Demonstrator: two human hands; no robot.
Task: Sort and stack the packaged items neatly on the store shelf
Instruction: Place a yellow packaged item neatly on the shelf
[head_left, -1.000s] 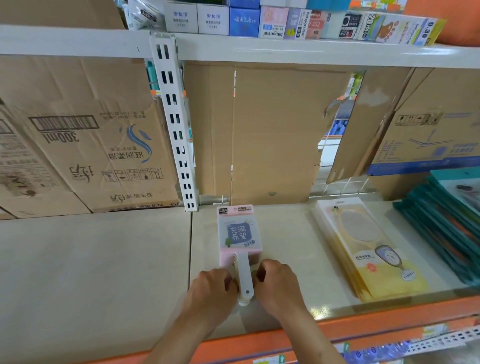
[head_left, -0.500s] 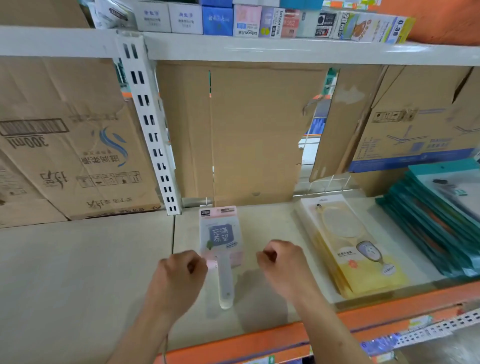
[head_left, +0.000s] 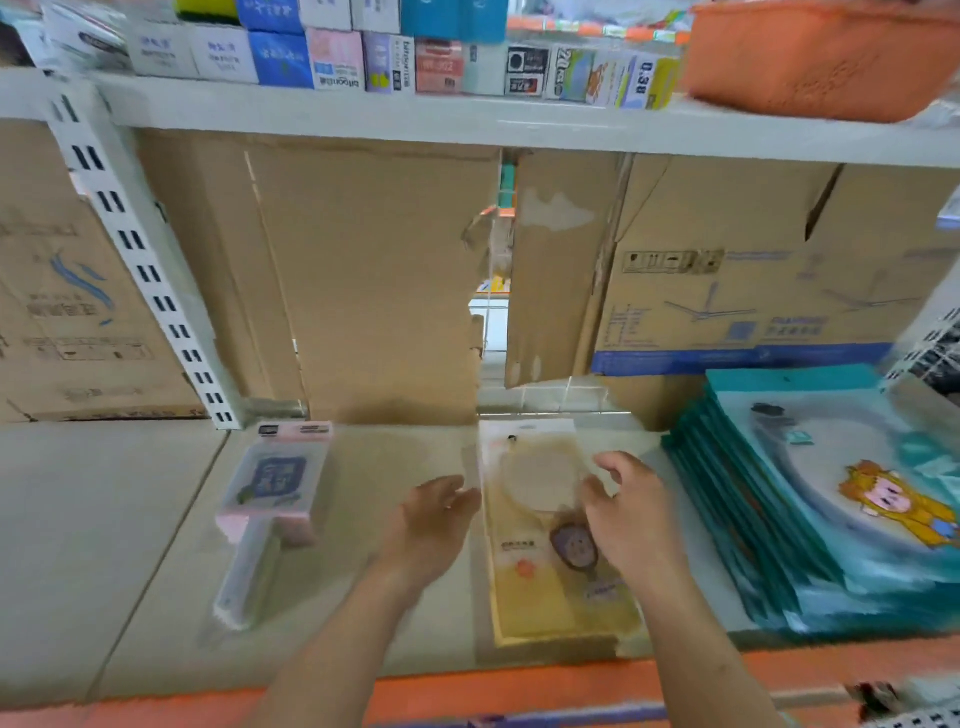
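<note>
A pink packaged brush (head_left: 275, 499) with a white handle lies flat on the beige shelf (head_left: 104, 545), left of both hands and untouched. A stack of yellow packaged hand mirrors (head_left: 540, 535) lies to its right. My left hand (head_left: 431, 525) hovers at the stack's left edge with fingers relaxed and spread. My right hand (head_left: 623, 514) is over the stack's right side, fingers loosely curved, holding nothing. A tall slanted stack of teal packages (head_left: 810, 509) with a cartoon print fills the right end.
Cardboard boxes (head_left: 363, 270) line the back of the shelf, with a gap between them. A white slotted upright (head_left: 145, 270) stands at the left. The upper shelf (head_left: 467, 124) carries small boxes and an orange basket (head_left: 815, 57). An orange rail (head_left: 519, 691) edges the front.
Both hands let go of the pink brush's handle and moved right to the yellow stack, opening as they went. The view has swung right too.
</note>
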